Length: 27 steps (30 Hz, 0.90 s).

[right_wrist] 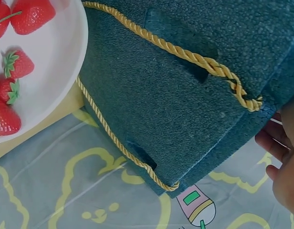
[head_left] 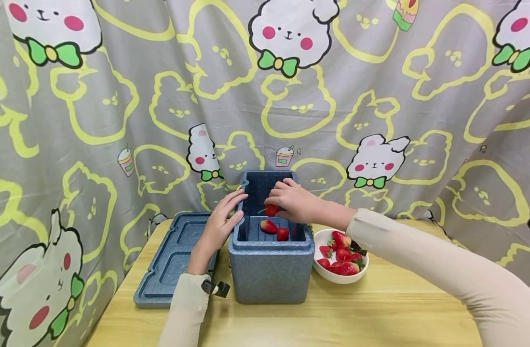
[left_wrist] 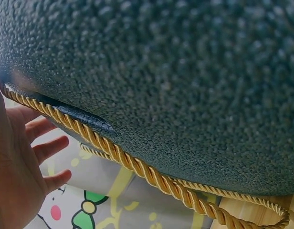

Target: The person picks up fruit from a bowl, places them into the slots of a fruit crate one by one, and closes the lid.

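A blue-grey foam box stands uncovered on the table, with two strawberries lying on its ribbed floor, one of them a strawberry with a pale top. Reaching into the box from the right, my right hand holds another strawberry by its fingers, stem pointing left. My left hand rests at the box's left rim with fingers extended; in the left wrist view its fingers spread beside the box wall. In the right wrist view, the box hides part of my right hand, and the held strawberry is out of sight.
A white bowl of several strawberries stands close by the box's right side. The box's lid lies on the table to the left. Gold twisted rope runs along the box's side. A patterned curtain hangs behind the wooden table.
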Motion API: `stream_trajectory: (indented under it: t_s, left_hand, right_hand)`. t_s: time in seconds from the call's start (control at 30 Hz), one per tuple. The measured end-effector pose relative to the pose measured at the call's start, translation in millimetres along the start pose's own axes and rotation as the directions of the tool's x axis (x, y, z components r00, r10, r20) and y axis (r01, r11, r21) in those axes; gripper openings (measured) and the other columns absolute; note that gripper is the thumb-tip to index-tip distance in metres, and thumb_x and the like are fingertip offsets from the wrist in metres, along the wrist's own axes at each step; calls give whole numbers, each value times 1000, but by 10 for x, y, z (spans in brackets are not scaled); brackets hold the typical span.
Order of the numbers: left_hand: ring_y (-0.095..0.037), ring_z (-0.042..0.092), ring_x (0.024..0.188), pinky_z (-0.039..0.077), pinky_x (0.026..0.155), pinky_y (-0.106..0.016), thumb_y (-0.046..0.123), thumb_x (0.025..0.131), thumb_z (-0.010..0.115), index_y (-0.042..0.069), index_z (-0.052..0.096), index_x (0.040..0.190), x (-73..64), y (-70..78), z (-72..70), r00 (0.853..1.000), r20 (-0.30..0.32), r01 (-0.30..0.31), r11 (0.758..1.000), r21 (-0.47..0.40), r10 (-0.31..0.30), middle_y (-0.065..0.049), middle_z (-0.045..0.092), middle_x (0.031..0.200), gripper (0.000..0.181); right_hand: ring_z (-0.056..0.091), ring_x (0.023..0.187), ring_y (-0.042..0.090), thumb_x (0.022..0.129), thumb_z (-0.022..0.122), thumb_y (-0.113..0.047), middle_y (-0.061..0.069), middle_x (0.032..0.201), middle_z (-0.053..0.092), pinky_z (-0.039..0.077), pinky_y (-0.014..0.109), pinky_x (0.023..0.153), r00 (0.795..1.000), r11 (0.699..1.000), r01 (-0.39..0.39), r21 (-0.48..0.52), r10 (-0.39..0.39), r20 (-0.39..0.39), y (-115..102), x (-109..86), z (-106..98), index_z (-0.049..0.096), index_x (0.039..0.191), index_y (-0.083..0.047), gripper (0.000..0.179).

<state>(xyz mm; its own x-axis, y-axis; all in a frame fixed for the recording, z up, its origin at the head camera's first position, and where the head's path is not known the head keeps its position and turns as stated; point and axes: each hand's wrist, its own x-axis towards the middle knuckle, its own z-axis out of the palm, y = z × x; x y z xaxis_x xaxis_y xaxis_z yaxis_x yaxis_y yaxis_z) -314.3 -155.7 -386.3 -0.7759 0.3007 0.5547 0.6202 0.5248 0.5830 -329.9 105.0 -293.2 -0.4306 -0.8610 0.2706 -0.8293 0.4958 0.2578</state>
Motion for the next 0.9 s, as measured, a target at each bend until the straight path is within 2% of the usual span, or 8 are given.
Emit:
stream_trajectory:
  t_s: [0.13, 0.3, 0.6, 0.9]
  left_hand:
    - [-26, 36, 150, 35, 117, -60, 25, 105, 50, 21, 52, 150, 2, 7, 4, 1000, -3, -3, 1000, -1, 3, 1, 39, 162, 45]
    - [-25, 36, 150, 32, 119, -59, 28, 105, 49, 22, 52, 149, -5, 6, 9, 1000, -5, -7, 1000, 3, 7, 0, 39, 162, 45]
    - [-29, 36, 150, 28, 119, -62, 19, 104, 51, 15, 52, 149, -29, 0, 8, 1000, -17, -6, 1000, 2, 6, -4, 40, 162, 45]
    - [-26, 35, 151, 27, 121, -60, 27, 105, 49, 21, 51, 150, -18, 4, 12, 1000, -12, -10, 1000, 1, 10, -1, 39, 162, 45]
  right_hand:
    - [59, 107, 24, 85, 83, -27, 4, 113, 74, 43, 43, 95, 1000, 999, -3, -35, 2, -15, 2, -8, -3, 74, 121, -13, 39]
    - [59, 107, 23, 86, 83, -30, 3, 113, 74, 43, 42, 93, 1000, 998, -11, -55, 10, -19, 10, -9, -30, 74, 121, -14, 40]
    - [57, 105, 23, 86, 82, -27, 3, 111, 73, 41, 42, 90, 999, 998, -3, -70, 1, -41, 40, -12, -86, 74, 120, -13, 37]
    - [59, 109, 27, 88, 81, -23, 5, 111, 73, 42, 48, 99, 996, 998, -64, -28, 62, -63, 147, -158, -213, 74, 119, -11, 35]
